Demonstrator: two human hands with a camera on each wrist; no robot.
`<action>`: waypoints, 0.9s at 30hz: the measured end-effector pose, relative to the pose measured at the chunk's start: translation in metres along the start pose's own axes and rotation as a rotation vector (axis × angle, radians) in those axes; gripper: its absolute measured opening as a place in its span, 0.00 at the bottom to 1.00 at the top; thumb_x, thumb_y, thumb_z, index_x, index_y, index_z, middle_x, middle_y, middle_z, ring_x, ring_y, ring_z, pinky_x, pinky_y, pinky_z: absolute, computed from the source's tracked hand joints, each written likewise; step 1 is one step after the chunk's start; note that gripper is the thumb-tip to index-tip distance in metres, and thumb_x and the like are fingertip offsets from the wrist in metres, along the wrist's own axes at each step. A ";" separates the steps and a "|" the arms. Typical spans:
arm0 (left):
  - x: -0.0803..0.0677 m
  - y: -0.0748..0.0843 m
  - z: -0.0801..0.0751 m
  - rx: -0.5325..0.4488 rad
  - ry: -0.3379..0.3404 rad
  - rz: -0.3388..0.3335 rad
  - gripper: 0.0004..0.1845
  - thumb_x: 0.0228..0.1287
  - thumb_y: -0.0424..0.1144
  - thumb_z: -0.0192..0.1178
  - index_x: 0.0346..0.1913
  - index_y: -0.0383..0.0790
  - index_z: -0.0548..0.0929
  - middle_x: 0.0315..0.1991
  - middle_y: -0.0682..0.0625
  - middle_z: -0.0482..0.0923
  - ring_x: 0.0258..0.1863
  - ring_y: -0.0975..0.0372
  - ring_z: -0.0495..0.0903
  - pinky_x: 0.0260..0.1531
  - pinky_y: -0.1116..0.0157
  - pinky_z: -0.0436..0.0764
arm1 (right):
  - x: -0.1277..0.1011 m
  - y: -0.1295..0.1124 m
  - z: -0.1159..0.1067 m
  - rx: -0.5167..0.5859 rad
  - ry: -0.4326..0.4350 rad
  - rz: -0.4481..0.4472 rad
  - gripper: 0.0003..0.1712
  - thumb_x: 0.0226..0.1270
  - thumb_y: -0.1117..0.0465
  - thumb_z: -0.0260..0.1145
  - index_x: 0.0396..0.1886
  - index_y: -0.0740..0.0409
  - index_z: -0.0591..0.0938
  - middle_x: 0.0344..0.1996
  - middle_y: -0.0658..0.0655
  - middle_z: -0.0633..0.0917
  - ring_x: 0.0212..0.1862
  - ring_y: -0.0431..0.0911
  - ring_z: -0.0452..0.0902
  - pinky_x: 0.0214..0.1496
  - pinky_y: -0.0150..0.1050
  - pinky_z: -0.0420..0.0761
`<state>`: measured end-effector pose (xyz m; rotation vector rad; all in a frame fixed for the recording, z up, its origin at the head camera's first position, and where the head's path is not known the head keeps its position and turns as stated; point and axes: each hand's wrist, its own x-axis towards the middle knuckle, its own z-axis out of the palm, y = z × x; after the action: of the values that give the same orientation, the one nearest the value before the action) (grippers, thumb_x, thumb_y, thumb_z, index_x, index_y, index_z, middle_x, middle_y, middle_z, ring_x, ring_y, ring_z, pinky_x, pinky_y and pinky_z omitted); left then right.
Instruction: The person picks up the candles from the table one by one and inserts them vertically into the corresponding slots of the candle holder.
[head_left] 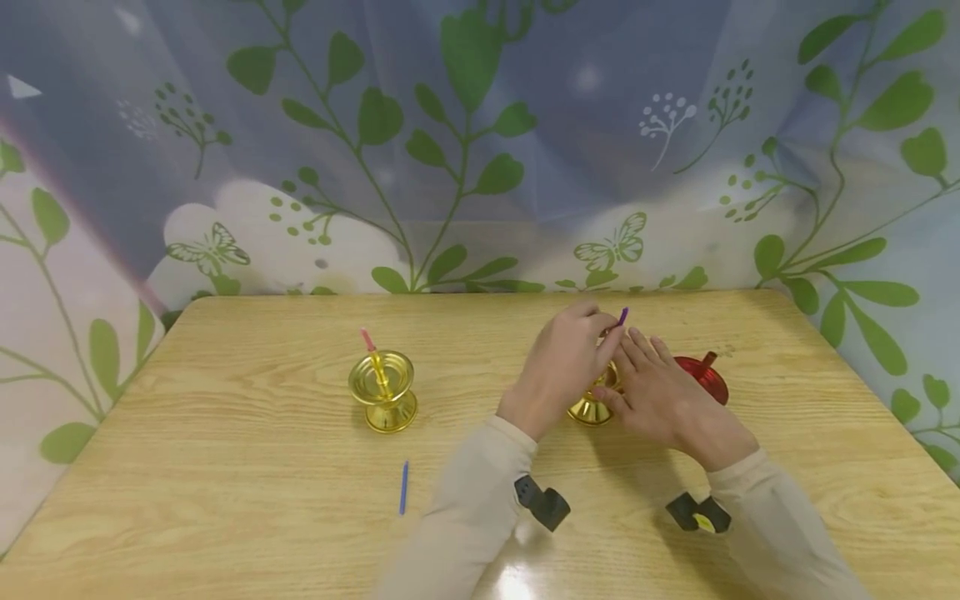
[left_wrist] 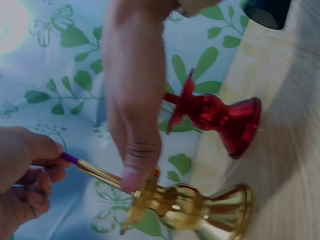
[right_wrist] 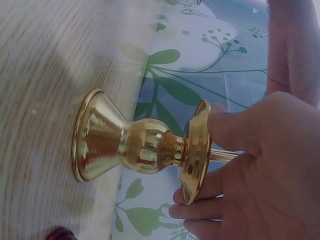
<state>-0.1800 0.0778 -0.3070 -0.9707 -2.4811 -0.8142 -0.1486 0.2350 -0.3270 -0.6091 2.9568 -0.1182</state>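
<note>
Sleeves, yellow label (illegible), hand pinching candle

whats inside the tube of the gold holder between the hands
A purple candle, pinched by the left hand, shows atop the tube; its gold wall hides anything inside.

Purple candle in line with the tube of a gold holder, right of the table's middle.
Candle: slim, upper length visible, near-upright, lower end meeting the tube's mouth; depth of insertion cannot be determined. Holder: polished metallic finish, upright on its flared round base, bulbous stem, wide shallow dish, slender tube rising from the centre; stands on the table toward the far edge.
</note>
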 end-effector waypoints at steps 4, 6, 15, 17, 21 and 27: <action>-0.002 -0.002 0.006 -0.034 0.032 0.004 0.12 0.72 0.38 0.55 0.42 0.36 0.87 0.35 0.50 0.79 0.27 0.68 0.74 0.28 0.80 0.73 | -0.001 0.000 0.000 0.004 0.002 0.002 0.45 0.77 0.41 0.43 0.73 0.76 0.48 0.73 0.74 0.48 0.74 0.67 0.39 0.72 0.63 0.43; -0.002 -0.002 0.007 -0.032 0.029 0.001 0.12 0.72 0.38 0.55 0.42 0.35 0.87 0.36 0.49 0.79 0.27 0.68 0.75 0.28 0.80 0.73 | -0.001 0.000 0.000 0.006 0.000 0.003 0.45 0.77 0.41 0.42 0.73 0.76 0.48 0.73 0.74 0.48 0.74 0.67 0.39 0.71 0.63 0.43; -0.003 -0.004 0.009 -0.006 0.036 0.019 0.11 0.71 0.38 0.57 0.41 0.36 0.88 0.34 0.52 0.79 0.28 0.68 0.76 0.29 0.80 0.73 | -0.002 0.000 0.001 -0.001 0.001 -0.001 0.45 0.77 0.41 0.42 0.73 0.76 0.49 0.72 0.74 0.49 0.73 0.68 0.40 0.71 0.64 0.44; -0.004 -0.006 0.011 -0.025 0.053 0.037 0.11 0.71 0.37 0.57 0.41 0.36 0.88 0.34 0.51 0.80 0.28 0.68 0.76 0.29 0.80 0.73 | -0.002 0.000 0.001 0.000 0.000 0.000 0.45 0.77 0.41 0.42 0.73 0.76 0.49 0.72 0.74 0.49 0.73 0.67 0.40 0.71 0.64 0.44; -0.006 -0.009 0.012 -0.082 0.067 0.051 0.10 0.70 0.36 0.58 0.40 0.35 0.88 0.34 0.50 0.80 0.28 0.67 0.76 0.28 0.81 0.72 | -0.002 0.000 0.001 0.005 0.003 -0.001 0.44 0.77 0.41 0.42 0.73 0.75 0.49 0.73 0.73 0.49 0.73 0.67 0.40 0.71 0.63 0.45; -0.004 -0.009 0.008 -0.118 0.019 0.027 0.11 0.71 0.36 0.56 0.41 0.34 0.88 0.34 0.50 0.80 0.27 0.67 0.76 0.26 0.81 0.71 | -0.002 0.002 0.001 0.016 0.001 -0.005 0.44 0.77 0.42 0.42 0.73 0.74 0.49 0.73 0.72 0.48 0.73 0.67 0.40 0.71 0.64 0.44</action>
<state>-0.1850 0.0753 -0.3186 -1.0284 -2.4220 -0.9661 -0.1478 0.2370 -0.3279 -0.6142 2.9528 -0.1433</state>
